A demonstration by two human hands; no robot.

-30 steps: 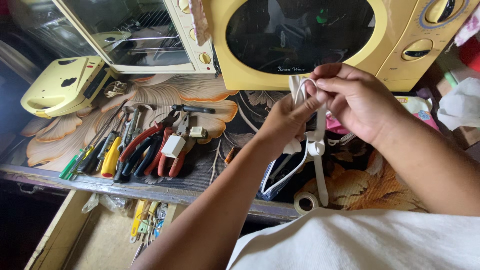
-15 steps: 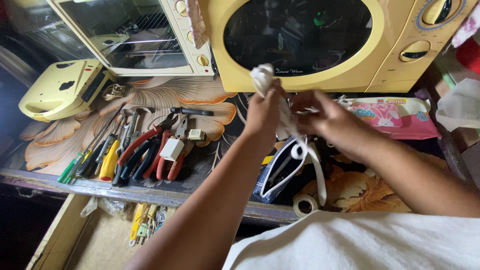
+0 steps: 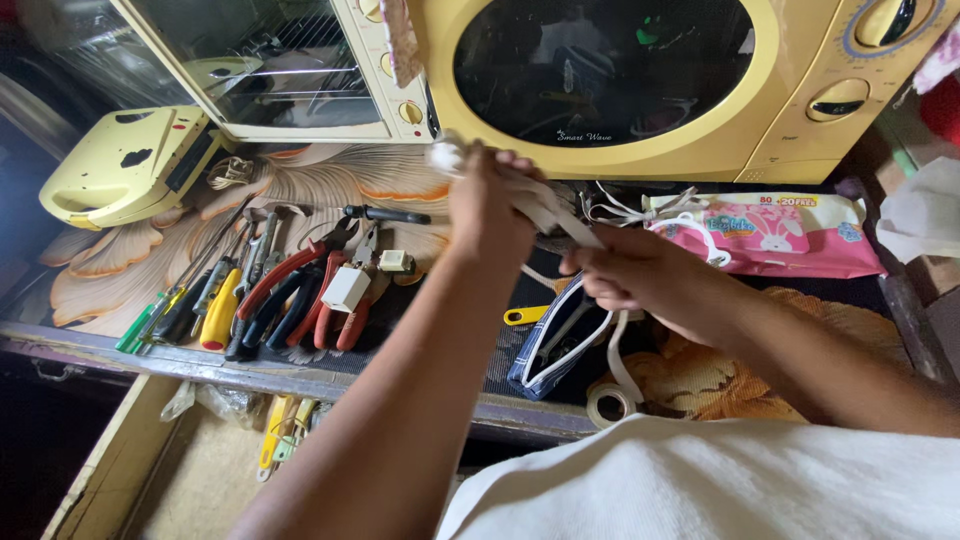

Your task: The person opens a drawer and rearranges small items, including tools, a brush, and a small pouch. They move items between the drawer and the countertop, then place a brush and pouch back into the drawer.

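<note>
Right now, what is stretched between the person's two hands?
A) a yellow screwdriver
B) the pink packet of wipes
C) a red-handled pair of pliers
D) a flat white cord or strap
D: the left hand and the right hand both grip a flat white cord that runs taut between them, while the pliers lie on the bench and the pink packet rests by the yellow oven.

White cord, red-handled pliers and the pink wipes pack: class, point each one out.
white cord [image 3: 555, 215], head view, the taut stretch between the hands
red-handled pliers [image 3: 268, 283], head view, red handle
pink wipes pack [image 3: 765, 235], head view, front face
</note>
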